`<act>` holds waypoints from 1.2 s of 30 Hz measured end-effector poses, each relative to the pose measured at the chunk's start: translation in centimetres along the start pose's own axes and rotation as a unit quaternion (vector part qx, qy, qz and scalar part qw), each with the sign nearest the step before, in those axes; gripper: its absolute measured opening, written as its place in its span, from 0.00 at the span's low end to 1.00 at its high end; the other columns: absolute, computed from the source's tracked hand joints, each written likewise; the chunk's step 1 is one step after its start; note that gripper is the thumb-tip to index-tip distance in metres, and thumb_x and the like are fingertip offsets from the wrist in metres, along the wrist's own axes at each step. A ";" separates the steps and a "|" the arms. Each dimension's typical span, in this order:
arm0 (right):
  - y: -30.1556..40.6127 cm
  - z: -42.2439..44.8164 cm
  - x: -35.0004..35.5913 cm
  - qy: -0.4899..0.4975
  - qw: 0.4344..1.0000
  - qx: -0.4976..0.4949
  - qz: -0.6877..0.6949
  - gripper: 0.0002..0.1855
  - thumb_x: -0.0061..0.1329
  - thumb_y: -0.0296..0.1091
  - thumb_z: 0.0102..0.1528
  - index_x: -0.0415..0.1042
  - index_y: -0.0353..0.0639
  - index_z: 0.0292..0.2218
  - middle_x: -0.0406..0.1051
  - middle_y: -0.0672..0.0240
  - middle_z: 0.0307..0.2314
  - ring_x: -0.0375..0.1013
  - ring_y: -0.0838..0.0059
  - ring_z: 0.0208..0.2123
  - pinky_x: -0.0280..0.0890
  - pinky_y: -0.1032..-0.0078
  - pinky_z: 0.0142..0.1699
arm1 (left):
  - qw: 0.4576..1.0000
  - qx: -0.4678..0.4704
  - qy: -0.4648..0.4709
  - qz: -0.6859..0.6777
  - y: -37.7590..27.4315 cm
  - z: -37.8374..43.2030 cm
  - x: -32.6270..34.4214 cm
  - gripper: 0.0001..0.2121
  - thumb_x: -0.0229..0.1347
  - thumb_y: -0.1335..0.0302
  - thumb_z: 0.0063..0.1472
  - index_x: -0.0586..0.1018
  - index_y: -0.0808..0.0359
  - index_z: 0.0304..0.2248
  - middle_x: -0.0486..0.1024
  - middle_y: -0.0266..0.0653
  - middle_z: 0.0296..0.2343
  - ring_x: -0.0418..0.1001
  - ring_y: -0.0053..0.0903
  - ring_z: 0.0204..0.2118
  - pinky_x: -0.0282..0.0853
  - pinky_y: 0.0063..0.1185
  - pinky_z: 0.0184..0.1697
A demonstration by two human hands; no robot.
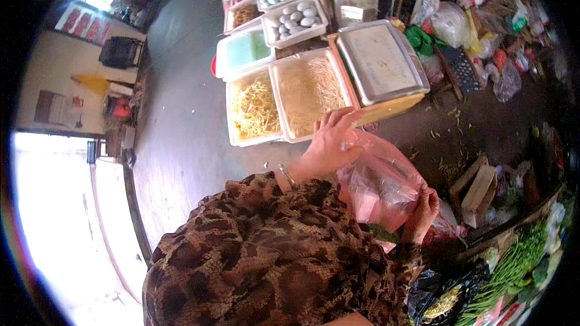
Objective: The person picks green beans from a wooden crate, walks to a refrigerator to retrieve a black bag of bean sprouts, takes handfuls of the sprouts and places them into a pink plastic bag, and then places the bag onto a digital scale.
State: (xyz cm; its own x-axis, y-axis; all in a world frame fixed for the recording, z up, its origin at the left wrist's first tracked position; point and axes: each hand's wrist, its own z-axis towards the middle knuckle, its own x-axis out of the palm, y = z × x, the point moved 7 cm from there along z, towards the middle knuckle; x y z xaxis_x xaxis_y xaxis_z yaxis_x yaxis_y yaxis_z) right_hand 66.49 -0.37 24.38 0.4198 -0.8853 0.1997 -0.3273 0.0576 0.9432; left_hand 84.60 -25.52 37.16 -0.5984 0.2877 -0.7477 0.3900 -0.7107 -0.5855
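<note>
A translucent pink plastic bag (385, 167) stretches between my two hands, with pale, blocky contents showing dimly through it. My left hand (331, 142), a bracelet at its wrist, has the bag's upper edge between thumb and fingers. Its fingertips reach over the near right corner of a white bin of thin pale shreds (308, 93). With my right hand (422, 210) I pinch the bag's right side. Left of the shreds is a bin of yellowish sprouts (254, 108). A lidded metal tray (378, 61) lies to the right.
Farther back stand a pale green tub (247, 50) and trays of eggs (297, 18). Plastic bags (451, 22) are heaped at the upper right. A wooden piece (478, 194) lies right of my hand, with green vegetables (512, 271) below it. Bare floor (176, 113) extends left.
</note>
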 end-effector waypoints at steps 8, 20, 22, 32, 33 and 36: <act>5.5 -4.0 12.7 0.179 0.909 -0.196 -0.321 0.09 0.52 0.26 0.47 0.68 0.37 0.32 0.67 0.66 0.23 0.64 0.77 0.25 0.62 0.77 0.31 | 0.882 -0.096 0.276 -0.370 -2.8 -3.2 5.9 0.14 0.56 0.67 0.55 0.76 0.68 0.38 0.77 0.43 0.32 0.73 0.22 0.36 0.67 0.24 0.44; 2.0 -2.2 7.6 0.159 0.898 0.248 0.327 0.30 0.54 0.42 0.52 0.59 0.39 0.51 0.65 0.58 0.45 0.68 0.63 0.46 0.68 0.64 0.47 | 0.468 -0.305 0.267 -0.785 -4.7 -2.6 6.0 0.14 0.50 0.67 0.61 0.73 0.68 0.41 0.75 0.42 0.35 0.72 0.25 0.43 0.68 0.24 0.48; 3.8 -1.7 4.4 0.111 0.988 -0.102 0.033 0.32 0.53 0.40 0.52 0.57 0.36 0.53 0.63 0.56 0.47 0.65 0.60 0.48 0.67 0.61 0.48 | 0.429 -0.376 0.210 -0.794 -3.5 -2.7 6.7 0.12 0.46 0.67 0.62 0.73 0.67 0.38 0.75 0.38 0.31 0.73 0.20 0.34 0.69 0.17 0.38; 3.4 -2.4 7.7 0.224 0.894 0.290 0.260 0.26 0.50 0.50 0.54 0.66 0.49 0.50 0.69 0.57 0.43 0.69 0.64 0.45 0.63 0.65 0.51 | 0.646 -0.283 0.122 -0.698 1.8 1.5 4.1 0.06 0.46 0.71 0.63 0.72 0.64 0.33 0.70 0.27 0.23 0.66 0.12 0.23 0.63 0.13 0.25; 3.5 -2.7 10.7 0.284 0.891 0.263 0.239 0.26 0.50 0.50 0.54 0.66 0.48 0.50 0.69 0.57 0.43 0.69 0.64 0.44 0.63 0.65 0.51 | 0.632 -0.263 0.109 -0.721 2.0 2.2 4.4 0.06 0.47 0.71 0.63 0.72 0.64 0.34 0.71 0.27 0.24 0.67 0.13 0.24 0.64 0.13 0.26; 1.8 -4.2 13.9 0.348 0.893 0.224 0.179 0.25 0.49 0.50 0.54 0.66 0.48 0.49 0.69 0.57 0.43 0.69 0.64 0.44 0.63 0.65 0.50 | 0.640 -0.271 0.120 -0.709 3.6 2.9 6.9 0.06 0.50 0.71 0.61 0.73 0.64 0.35 0.73 0.30 0.27 0.70 0.14 0.26 0.67 0.14 0.28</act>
State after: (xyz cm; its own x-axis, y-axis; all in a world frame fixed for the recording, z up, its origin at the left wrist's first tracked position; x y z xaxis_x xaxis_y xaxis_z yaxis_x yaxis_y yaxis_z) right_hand 75.29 -10.67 30.01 0.5939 -0.3372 0.7305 -0.7861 -0.0499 0.6161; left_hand 79.89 -27.92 30.84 -0.5213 0.5333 0.6662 -0.2015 0.6817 -0.7034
